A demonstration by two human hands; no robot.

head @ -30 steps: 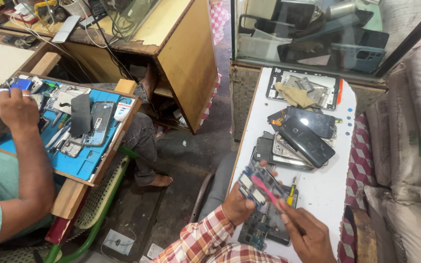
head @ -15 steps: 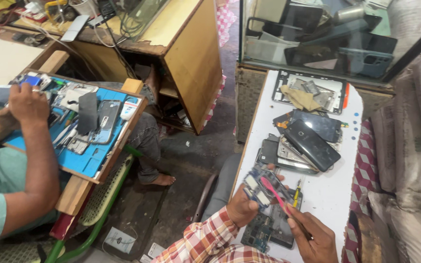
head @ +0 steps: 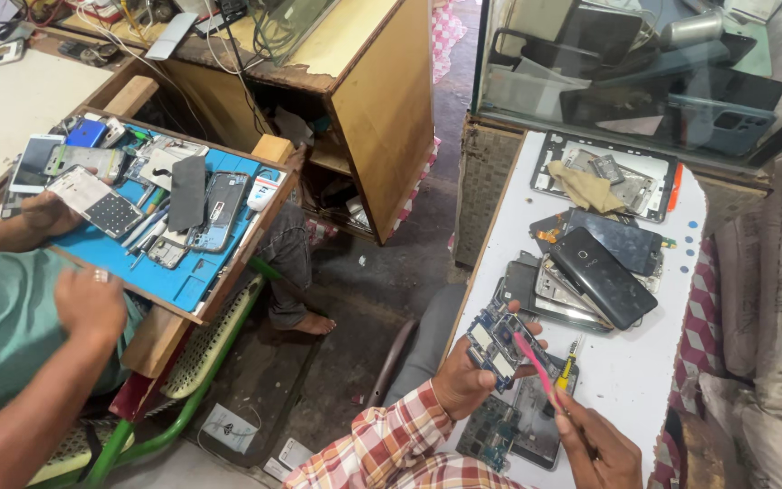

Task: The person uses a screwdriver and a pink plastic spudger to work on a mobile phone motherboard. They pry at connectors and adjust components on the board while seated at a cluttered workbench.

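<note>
A: Starting at the far left, whose hands are those over the blue work mat (head: 160, 276)?

B: A co-worker's, in a green shirt. One of their hands (head: 47, 213) is steadying a pale opened phone (head: 97, 201) on the mat, among loose phone parts and a grey back cover (head: 187, 190). The mat seems to be keeping small pieces from rolling off.

A: And moving right, to the person wearing the camera?

B: Their left hand (head: 463, 385), with a red-and-cream checked sleeve, is pinching a small blue phone circuit board (head: 498, 342) and lifting it just above the white counter (head: 644, 380), tilted toward the face, probably for a better look.

A: So that grip is closed?

B: Yes, wrapped firmly around the board's lower edge, thumb on top. The right hand (head: 599, 448) is gripping a slim pink prying tool (head: 538, 369) like a pen, and its tip is resting on the board's face.

A: What is lying beside it?

B: Directly below, a dark opened phone body (head: 522, 435) is lying flat; a yellow-handled screwdriver (head: 567, 369) is lying just beside the tool. Further up, a stack of dark phones and back covers (head: 595, 272) is sitting near the middle, and at the far end a bare phone frame with a tan cloth (head: 590, 190) is resting against a glass display case (head: 626, 63).
</note>
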